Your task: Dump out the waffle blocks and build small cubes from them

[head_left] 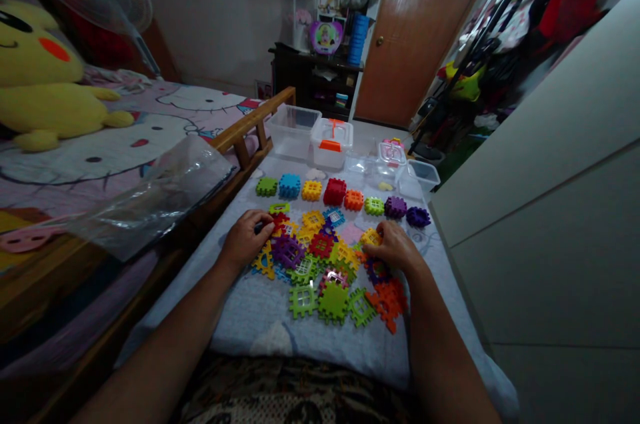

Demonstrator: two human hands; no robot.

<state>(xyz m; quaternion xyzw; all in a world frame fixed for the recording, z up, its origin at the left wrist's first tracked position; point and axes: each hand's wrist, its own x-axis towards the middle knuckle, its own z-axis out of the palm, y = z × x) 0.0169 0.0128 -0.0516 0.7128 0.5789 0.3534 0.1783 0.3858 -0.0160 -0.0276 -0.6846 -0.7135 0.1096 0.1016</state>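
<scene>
A loose heap of coloured plastic interlocking tiles with notched edges lies on the cloth-covered table. My left hand (246, 237) is at the heap's left side, fingers curled and pinching the edge of a red interlocking tile (279, 220). A purple window tile (289, 251) and a yellow triangular frame tile (265, 260) lie beside it. On the right, my right hand (397, 247) is closed on a yellow interlocking tile (371, 236), its fingertips partly hidden. Orange tiles (389, 303) lie below that hand. Nearest me are a solid green tile (333, 304) and green window tiles (303, 301).
Behind the heap runs a row of tile stacks sorted by colour, including a red stack (335, 192) and a purple stack (395, 207). Clear plastic boxes (294, 133) and an orange-handled box (332, 144) stand farther back. A wooden bed rail (260, 116) borders the left; a white cabinet (555, 211) the right.
</scene>
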